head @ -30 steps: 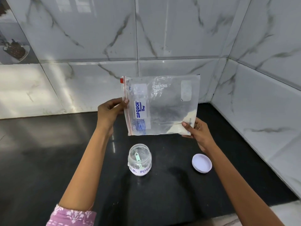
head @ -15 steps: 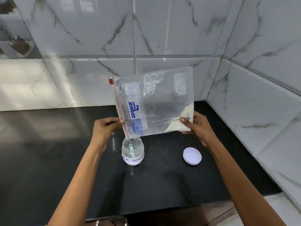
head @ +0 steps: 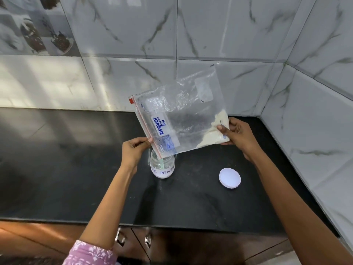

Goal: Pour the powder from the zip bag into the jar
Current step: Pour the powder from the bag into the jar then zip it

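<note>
A clear zip bag point(head: 183, 115) with a red zip strip and a blue label is held tilted in the air, its zip edge lowest. My left hand point(head: 133, 150) pinches the zip edge near the bottom corner. My right hand point(head: 238, 134) grips the opposite corner, where the off-white powder point(head: 217, 134) has gathered. Under the bag's low corner stands a small open glass jar point(head: 162, 168) with a handwritten label; a pale green scoop stands inside it. The bag's corner overlaps the jar's mouth and hides part of it.
The jar's white lid point(head: 229, 178) lies on the black countertop point(head: 57, 169) to the right of the jar. Marble-tiled walls close off the back and the right side. Wooden cabinet doors with metal handles point(head: 120, 239) show below the counter's front edge.
The bag has been tilted and lowered, so its zip corner has gone from above the jar down to the jar's mouth. Both hands have kept their grips.
</note>
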`<act>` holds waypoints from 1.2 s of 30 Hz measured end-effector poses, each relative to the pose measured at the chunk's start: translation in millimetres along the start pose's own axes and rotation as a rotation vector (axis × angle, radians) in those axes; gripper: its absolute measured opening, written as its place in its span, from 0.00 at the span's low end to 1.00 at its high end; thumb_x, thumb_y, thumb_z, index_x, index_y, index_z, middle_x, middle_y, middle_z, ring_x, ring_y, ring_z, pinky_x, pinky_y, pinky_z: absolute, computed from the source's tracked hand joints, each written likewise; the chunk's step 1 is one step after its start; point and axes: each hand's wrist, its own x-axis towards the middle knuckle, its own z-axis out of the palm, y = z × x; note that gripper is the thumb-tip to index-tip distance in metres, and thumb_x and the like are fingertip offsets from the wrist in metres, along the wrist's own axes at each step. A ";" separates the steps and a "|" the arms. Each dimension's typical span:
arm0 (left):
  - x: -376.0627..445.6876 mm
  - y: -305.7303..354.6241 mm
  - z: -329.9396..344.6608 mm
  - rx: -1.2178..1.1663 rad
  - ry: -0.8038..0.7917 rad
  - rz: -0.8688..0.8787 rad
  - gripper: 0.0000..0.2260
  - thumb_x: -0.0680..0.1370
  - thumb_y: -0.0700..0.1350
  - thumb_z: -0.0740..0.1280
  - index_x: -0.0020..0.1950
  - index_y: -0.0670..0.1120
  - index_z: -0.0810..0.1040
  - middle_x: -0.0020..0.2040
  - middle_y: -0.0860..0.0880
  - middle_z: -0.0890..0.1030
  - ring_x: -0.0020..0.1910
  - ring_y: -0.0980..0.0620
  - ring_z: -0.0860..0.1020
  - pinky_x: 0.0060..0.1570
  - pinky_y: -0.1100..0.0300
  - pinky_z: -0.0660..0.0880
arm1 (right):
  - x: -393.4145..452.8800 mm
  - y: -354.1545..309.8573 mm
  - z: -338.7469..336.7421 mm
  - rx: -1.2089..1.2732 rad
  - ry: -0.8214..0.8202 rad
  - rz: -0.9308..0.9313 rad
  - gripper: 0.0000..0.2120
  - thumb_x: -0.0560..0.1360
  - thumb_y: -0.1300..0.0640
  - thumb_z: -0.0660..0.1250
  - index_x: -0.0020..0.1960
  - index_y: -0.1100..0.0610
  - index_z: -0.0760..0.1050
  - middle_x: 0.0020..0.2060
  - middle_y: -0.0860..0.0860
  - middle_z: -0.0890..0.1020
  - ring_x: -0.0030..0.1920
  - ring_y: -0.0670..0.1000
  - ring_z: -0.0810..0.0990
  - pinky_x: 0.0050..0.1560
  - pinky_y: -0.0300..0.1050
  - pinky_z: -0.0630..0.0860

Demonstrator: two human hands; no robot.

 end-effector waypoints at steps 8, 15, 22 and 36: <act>1.9 -4.3 -3.2 -0.018 0.044 0.001 0.03 0.72 0.38 0.72 0.40 0.45 0.84 0.33 0.54 0.85 0.35 0.60 0.82 0.39 0.71 0.76 | -0.8 1.0 3.1 0.044 0.049 0.063 0.07 0.76 0.49 0.65 0.50 0.49 0.79 0.42 0.48 0.85 0.40 0.48 0.85 0.33 0.41 0.81; 6.9 -8.5 -0.4 -0.031 0.044 0.005 0.03 0.72 0.37 0.72 0.41 0.44 0.84 0.33 0.54 0.85 0.36 0.61 0.82 0.40 0.72 0.75 | 3.5 -1.8 5.3 0.010 0.014 0.088 0.09 0.79 0.49 0.59 0.49 0.45 0.78 0.45 0.50 0.84 0.39 0.49 0.85 0.32 0.41 0.81; 10.2 -21.4 -5.6 -0.042 0.040 -0.018 0.02 0.73 0.40 0.72 0.41 0.46 0.84 0.36 0.53 0.86 0.40 0.59 0.83 0.43 0.71 0.76 | 11.9 -2.7 1.5 0.010 -0.039 0.064 0.07 0.78 0.52 0.63 0.49 0.50 0.79 0.42 0.49 0.86 0.42 0.49 0.85 0.36 0.40 0.81; 14.8 -29.9 -4.7 -0.076 0.026 -0.006 0.04 0.74 0.39 0.71 0.42 0.46 0.84 0.36 0.54 0.85 0.39 0.61 0.82 0.42 0.74 0.75 | 12.3 6.8 -9.6 -0.441 0.064 0.047 0.12 0.65 0.57 0.77 0.46 0.61 0.81 0.39 0.61 0.82 0.38 0.49 0.77 0.41 0.45 0.75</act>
